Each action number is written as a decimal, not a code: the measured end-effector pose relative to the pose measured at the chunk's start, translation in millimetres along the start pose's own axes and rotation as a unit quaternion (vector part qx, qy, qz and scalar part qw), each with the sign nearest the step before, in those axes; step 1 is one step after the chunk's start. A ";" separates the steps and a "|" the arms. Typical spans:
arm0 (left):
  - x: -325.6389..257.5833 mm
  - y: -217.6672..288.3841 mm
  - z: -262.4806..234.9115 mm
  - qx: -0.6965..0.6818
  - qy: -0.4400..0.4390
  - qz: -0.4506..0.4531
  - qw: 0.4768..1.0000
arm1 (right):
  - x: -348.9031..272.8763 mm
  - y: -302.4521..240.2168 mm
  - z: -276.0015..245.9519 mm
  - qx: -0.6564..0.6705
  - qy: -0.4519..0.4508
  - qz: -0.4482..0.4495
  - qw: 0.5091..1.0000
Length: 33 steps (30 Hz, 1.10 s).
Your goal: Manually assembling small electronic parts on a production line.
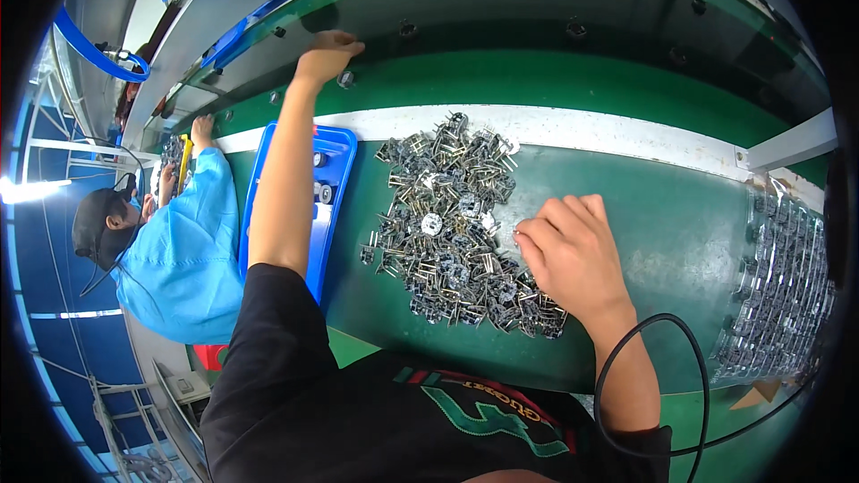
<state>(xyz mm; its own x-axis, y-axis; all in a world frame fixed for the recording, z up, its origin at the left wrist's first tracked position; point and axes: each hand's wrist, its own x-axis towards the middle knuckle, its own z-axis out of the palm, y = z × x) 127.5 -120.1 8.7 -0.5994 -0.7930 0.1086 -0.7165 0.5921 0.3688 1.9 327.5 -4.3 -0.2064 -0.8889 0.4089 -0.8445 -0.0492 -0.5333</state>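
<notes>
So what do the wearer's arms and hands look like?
Left hand and right hand are bare: no gloves, no watch visible. Black short sleeves end near the elbows. A black cable loops in front of the right forearm.

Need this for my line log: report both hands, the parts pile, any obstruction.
Left hand over green belt, grip unclear. Right hand beside parts pile, grip unclear. Pile loose on green tabletop. Black cable crosses right forearm in view.
</notes>
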 end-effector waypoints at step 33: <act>-250.4 191.6 32.7 -0.516 -0.166 0.169 0.823 | 7.3 -2.3 -1.9 0.117 0.206 0.042 0.971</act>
<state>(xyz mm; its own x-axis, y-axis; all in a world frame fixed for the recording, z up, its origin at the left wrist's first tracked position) 128.6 196.7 22.0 -0.8899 -0.4231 0.1703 0.0929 0.1975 0.9759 1.4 322.0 1.3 -0.4903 -0.6388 0.5929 -0.6907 -0.1300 -0.7113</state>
